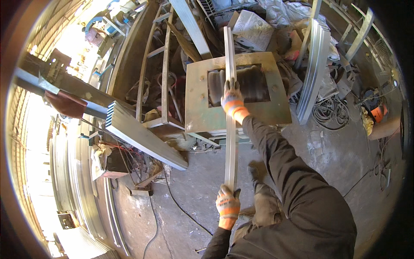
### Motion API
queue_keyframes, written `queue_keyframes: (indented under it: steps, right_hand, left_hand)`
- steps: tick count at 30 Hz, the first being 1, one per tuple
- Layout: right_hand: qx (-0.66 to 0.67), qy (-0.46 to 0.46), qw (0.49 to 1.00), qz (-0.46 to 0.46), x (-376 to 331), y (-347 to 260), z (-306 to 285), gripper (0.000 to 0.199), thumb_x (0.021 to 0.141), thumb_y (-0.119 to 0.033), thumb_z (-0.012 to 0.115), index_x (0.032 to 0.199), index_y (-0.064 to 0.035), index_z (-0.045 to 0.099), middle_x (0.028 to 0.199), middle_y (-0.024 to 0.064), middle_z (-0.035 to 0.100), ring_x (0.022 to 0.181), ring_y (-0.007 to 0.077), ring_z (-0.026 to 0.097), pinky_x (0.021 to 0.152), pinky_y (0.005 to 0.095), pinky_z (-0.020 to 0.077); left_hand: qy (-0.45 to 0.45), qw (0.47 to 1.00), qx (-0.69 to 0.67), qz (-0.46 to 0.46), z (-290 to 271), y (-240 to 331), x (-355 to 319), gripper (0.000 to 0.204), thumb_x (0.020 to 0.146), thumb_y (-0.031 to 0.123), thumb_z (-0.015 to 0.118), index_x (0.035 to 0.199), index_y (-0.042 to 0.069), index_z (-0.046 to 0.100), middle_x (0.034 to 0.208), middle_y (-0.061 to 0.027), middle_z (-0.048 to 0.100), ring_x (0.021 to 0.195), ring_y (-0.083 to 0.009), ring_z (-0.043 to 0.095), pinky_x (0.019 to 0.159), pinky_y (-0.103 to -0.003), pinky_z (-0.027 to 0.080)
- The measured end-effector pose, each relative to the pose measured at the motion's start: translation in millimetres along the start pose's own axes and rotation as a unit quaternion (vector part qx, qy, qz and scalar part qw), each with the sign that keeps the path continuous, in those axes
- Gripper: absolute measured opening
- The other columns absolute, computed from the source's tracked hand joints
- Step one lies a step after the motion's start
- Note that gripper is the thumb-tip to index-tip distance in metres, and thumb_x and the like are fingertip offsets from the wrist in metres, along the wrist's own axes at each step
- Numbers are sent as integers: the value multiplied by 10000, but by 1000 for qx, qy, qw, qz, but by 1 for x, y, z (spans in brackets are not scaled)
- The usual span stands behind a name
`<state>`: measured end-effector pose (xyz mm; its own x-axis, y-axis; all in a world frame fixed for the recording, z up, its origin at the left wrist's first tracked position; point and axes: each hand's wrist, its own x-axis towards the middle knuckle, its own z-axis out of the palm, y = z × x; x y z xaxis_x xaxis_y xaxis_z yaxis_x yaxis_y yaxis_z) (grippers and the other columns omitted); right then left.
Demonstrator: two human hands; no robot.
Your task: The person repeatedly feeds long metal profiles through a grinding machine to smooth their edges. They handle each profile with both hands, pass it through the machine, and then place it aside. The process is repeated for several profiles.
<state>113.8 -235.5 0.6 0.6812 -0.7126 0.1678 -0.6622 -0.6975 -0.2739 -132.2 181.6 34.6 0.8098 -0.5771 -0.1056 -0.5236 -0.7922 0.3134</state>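
A long, silvery metal bar (231, 142) with straight edges stretches away from me, across the top of a square-topped machine (196, 101). My left hand (227, 206), in a grey and orange glove, is closed around the near end of the bar. Further along, my right hand (233, 100), gloved alike, grips the bar from above, over the machine's near part; its thumb is hidden. Under the bar, a rectangular opening in the machine's plate shows a dark, ribbed, roller-like surface (248, 84).
Stacked metal bars (146, 137) lean at the left; another upright bundle (313, 71) stands right of the machine. Coiled cable (331, 113) and an orange power tool (379, 113) lie at the right. A black cable (179, 207) crosses the floor, left of my feet.
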Motion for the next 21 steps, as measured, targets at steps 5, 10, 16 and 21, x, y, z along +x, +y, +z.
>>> queue_keyframes:
  steps: [5, 10, 16, 21]
  right_hand:
    - [81, -22, 996, 9, -166, -45, -33, 898, 1048, -338, 662, 1778, 51, 312, 1877, 307, 201, 1707, 524, 272, 1387, 550, 313]
    - [29, -35, 999, -13, -311, -65, -53, 902, 1056, -342, 619, 1752, 129, 292, 1861, 355, 182, 1720, 498, 252, 1418, 490, 261]
    - [76, -49, 996, 12, -462, -99, -65, 948, 998, -260, 652, 1779, 87, 242, 1874, 340, 138, 1723, 520, 230, 1420, 539, 249]
    - [169, -38, 984, 36, -561, -117, -70, 952, 1005, -250, 699, 1780, 63, 243, 1867, 330, 165, 1685, 562, 283, 1396, 552, 300]
  left_hand:
    - [23, 1000, 7, 2, -8, -67, -157, 710, 964, 508, 872, 1344, -2, 555, 1066, -227, 726, 911, -462, 746, 769, -553, 615]
    - [-28, 999, 2, -14, 0, -122, -292, 679, 959, 526, 874, 1282, 20, 557, 1035, -226, 735, 914, -482, 748, 768, -574, 610]
    - [-42, 998, 24, -34, 11, -192, -434, 768, 936, 612, 856, 1345, 31, 567, 998, -198, 753, 894, -449, 768, 760, -565, 616]
    - [-77, 992, 77, -66, 1, -265, -517, 793, 873, 694, 875, 1273, 65, 605, 961, -179, 746, 830, -444, 765, 721, -568, 625]
